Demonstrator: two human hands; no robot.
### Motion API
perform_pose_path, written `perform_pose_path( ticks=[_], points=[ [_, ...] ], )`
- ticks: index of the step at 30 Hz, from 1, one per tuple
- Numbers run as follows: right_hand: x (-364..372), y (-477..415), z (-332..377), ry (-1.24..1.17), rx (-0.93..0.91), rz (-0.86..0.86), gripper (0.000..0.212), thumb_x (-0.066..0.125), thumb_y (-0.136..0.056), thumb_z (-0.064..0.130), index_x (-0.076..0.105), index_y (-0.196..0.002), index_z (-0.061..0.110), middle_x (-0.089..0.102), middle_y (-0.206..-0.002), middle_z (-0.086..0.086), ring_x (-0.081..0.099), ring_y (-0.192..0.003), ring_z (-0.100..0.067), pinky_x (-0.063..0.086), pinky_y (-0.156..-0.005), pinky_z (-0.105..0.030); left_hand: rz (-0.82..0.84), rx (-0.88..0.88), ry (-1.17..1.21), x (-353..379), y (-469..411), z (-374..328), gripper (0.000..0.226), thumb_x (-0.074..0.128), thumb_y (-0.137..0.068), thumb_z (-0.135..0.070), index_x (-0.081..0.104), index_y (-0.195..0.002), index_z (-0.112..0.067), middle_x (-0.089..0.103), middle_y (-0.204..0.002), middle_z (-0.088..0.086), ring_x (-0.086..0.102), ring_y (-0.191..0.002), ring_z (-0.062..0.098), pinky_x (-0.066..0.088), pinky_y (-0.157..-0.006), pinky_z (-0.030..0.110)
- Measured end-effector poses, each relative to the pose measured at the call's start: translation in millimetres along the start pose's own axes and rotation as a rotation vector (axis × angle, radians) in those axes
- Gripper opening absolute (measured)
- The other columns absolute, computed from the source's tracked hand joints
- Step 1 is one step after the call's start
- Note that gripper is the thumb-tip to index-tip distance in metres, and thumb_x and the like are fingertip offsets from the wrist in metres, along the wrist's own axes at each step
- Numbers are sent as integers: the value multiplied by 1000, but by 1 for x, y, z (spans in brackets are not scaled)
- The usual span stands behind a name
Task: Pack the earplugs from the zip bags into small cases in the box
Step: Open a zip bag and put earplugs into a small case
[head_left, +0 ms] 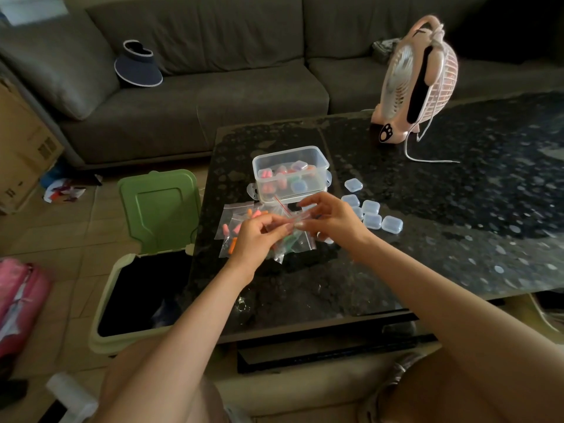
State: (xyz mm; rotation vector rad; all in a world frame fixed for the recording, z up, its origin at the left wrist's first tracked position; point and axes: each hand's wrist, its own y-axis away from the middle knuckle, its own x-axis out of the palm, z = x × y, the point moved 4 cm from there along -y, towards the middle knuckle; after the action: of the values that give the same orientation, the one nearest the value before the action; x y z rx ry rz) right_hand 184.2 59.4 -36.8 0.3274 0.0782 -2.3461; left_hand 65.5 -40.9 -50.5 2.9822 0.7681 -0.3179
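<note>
Left hand (254, 236) and right hand (328, 215) each pinch the zip bag (290, 230); recommend parting the seal evenly, mouth kept upward.

A pink fan (418, 77) is stood on the dark table (457, 215) at two o'clock. A visor (139, 64) is laid on the sofa (213, 96) at eleven o'clock. A bin (105, 303) is left open at eight o'clock.

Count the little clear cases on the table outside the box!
6 clear cases: one near the box, five clustered by the right hand, which may hide more.
</note>
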Motion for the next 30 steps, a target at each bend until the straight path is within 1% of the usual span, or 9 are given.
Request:
perform_pose_path(
  ticks=[2,4,6,8,13,18,21,26,30],
  points=[
    [-1,0,0,-104,-4,3,11,70,-80,3,65,-81,12,64,-73,-7,60,-55,-7,52,-54,-21,23,-54,77,0,-1,2,16,61,-89,-13,69,-100,-4,55,-91,-10,48,-75,-31,30,-63,-12],
    [-2,0,-1,-222,28,-10,10,67,-82,-2,63,-76,6,64,-67,-8,61,-53,-8,55,-56,-20,7,-92,172,-3,-3,2,14,71,-80,-28,75,-89,-19,60,-109,-4,55,-107,-10,47,-92,15],
    [-2,-1,-2,-249,49,17,10,66,-82,-3,63,-78,5,64,-68,-9,62,-54,-10,56,-56,-21,-6,-85,206,-5,-6,6,31,80,-61,-48,77,-84,-27,62,-123,6,48,-127,21,37,-108,47],
    [-1,-1,-2,-172,38,59,13,66,-82,-4,64,-82,9,66,-75,-10,62,-58,-11,53,-56,-20,-7,-109,214,-7,-11,16,44,79,-49,-57,77,-81,-27,59,-128,10,40,-134,29,28,-112,53],
    [3,0,3,-115,-59,121,25,69,-79,-3,63,-96,14,69,-82,-11,65,-69,-7,47,-62,-14,3,-159,237,-13,-10,16,32,88,-46,-44,70,-60,-22,57,-132,7,42,-132,25,27,-112,53],
    [10,0,5,-22,-128,166,19,71,-77,-6,64,-87,9,69,-81,-8,67,-73,-6,52,-70,-18,10,-131,199,-15,-12,23,83,87,-29,-62,69,-90,-8,49,-138,-16,30,-139,12,17,-115,52],
    [9,0,5,51,-139,139,18,73,-75,-3,64,-82,11,68,-79,-4,64,-69,-3,52,-69,-17,7,-90,129,-17,-11,23,95,85,-23,-65,65,-88,2,47,-140,-14,24,-140,8,17,-115,53],
    [7,-2,2,139,-148,134,20,74,-76,-2,65,-77,16,68,-76,1,64,-66,-1,50,-65,-14,15,-123,85,-14,-10,21,66,81,-23,-70,65,-62,-19,44,-144,-14,29,-139,13,24,-111,59],
    [-4,-6,-2,140,-121,-4,15,72,-78,2,66,-75,15,72,-80,-13,70,-78,-27,58,-73,-31,54,-113,119,-9,-8,13,31,77,-63,-50,73,-81,-25,45,-143,-3,62,-96,4,45,-73,22]
  ],
)
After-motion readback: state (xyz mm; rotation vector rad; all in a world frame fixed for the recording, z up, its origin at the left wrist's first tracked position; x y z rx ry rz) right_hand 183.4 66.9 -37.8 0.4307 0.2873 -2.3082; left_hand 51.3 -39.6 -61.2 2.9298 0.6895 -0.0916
